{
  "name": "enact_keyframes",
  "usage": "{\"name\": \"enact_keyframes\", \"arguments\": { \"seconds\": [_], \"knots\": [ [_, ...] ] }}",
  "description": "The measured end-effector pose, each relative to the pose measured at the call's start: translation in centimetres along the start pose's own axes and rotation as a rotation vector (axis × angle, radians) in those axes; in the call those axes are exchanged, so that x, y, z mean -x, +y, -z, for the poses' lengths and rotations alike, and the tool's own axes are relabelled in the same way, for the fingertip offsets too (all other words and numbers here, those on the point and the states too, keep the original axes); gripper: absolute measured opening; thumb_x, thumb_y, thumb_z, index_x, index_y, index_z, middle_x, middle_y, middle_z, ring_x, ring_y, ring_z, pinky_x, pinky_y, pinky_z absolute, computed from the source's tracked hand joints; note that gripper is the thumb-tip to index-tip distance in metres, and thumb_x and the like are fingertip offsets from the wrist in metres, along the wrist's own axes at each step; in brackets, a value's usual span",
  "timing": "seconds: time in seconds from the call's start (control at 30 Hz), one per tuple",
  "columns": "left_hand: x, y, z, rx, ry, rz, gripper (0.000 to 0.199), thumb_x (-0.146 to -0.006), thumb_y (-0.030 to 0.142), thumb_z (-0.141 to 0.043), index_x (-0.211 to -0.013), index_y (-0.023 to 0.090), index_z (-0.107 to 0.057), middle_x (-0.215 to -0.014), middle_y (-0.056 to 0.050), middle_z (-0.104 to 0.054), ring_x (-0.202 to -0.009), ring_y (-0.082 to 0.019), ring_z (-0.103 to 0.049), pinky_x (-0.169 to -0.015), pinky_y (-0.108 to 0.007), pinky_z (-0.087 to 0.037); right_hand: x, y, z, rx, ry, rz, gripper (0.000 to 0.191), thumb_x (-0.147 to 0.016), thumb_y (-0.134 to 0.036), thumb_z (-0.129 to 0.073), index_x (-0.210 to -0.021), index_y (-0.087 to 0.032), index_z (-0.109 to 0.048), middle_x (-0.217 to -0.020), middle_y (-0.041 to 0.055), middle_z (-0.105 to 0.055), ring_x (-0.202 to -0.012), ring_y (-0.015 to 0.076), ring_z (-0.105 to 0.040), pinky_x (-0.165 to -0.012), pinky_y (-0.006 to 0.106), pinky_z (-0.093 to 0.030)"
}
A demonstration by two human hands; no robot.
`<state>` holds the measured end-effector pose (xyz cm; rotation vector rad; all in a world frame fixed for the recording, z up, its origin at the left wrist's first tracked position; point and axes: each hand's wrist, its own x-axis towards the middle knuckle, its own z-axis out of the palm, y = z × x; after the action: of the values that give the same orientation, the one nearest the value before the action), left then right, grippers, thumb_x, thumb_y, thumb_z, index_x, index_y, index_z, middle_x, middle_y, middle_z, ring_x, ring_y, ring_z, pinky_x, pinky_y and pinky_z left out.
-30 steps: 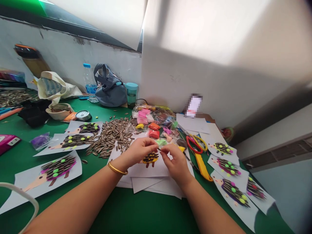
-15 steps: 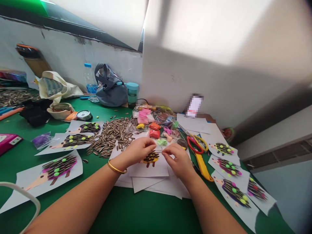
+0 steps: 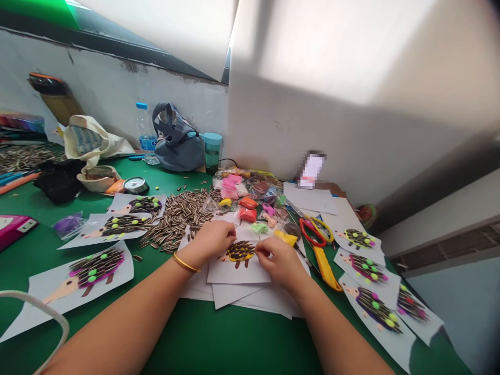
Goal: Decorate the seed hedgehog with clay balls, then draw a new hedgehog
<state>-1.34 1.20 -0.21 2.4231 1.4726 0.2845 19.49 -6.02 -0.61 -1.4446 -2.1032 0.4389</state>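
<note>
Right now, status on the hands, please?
Left hand, right hand on paper hedgehog card, either side of its seeds. Loose sunflower seeds beyond left hand.

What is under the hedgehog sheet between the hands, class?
The top white sheet bearing the seed-covered hedgehog rests on more white sheets, their edges showing; the green tabletop beneath them is covered and cannot be seen.

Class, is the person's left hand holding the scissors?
No: the left hand is on the paper, while the scissors lie away to its right.

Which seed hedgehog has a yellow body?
The small hedgehog between the left hand and right hand, on the paper stack; the others have purple bodies and bright dots.
</note>
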Motion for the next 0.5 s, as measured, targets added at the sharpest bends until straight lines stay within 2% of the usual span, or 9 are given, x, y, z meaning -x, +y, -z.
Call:
{"name": "enact_keyframes", "arguments": {
  "seconds": [0.3,0.5],
  "knots": [
    [0.16,0.33,0.25,0.015,-0.005,0.026,0.015,-0.078,0.025,-0.056,-0.078,0.024,-0.071,-0.08,-0.004,-0.072,-0.076,-0.02,-0.063,-0.07,-0.029,-0.042,0.15,0.34,-0.16,-0.078,-0.088,-0.065,0.015,-0.078,-0.011,-0.055,-0.076,-0.022,-0.065,-0.076,-0.0003,-0.066,-0.07,0.0139,-0.057,-0.062,0.023,-0.04],
    [0.11,0.14,0.09,-0.006,-0.008,0.009,0.014,-0.077,0.025,-0.056,-0.079,0.025,-0.07,-0.08,-0.003,-0.072,-0.075,-0.02,-0.063,-0.068,-0.029,-0.042,0.04,0.48,-0.41,-0.07,-0.113,-0.056,0.016,-0.078,-0.01,-0.056,-0.078,-0.022,-0.067,-0.079,0.0002,-0.067,-0.073,0.0145,-0.058,-0.065,0.024,-0.041]
  ]
}}
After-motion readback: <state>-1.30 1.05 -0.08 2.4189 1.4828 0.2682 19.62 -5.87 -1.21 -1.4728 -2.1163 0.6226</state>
